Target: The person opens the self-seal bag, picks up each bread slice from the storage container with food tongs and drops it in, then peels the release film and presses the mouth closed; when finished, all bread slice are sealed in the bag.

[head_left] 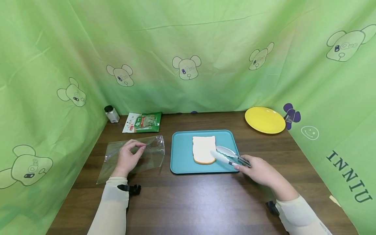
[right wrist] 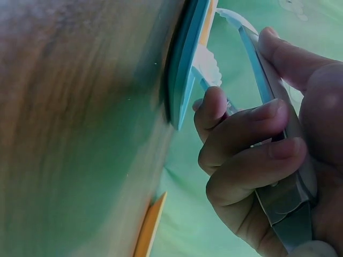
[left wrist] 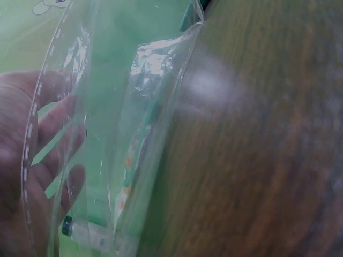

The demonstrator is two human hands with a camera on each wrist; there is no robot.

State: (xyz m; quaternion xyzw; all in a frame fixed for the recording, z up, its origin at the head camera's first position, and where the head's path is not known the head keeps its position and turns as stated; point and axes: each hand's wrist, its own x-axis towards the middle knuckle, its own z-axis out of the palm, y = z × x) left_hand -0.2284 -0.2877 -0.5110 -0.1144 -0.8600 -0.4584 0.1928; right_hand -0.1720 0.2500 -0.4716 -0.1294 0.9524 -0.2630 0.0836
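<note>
A clear plastic bag spreads over the left of the table, one edge pinched between the thumb and finger of my left hand. The left wrist view shows that hand through the film. My right hand grips metal tongs with pale scalloped tips. Their arms are spread apart, the tips at the right edge of a bread slice. The slice lies on a teal tray. In the right wrist view, fingers curl around the tongs' handle.
Behind the bag lie a green and white seasoning packet and a small black-capped jar. A yellow plate is at the back right. Green printed cloth hangs around the table's back and sides.
</note>
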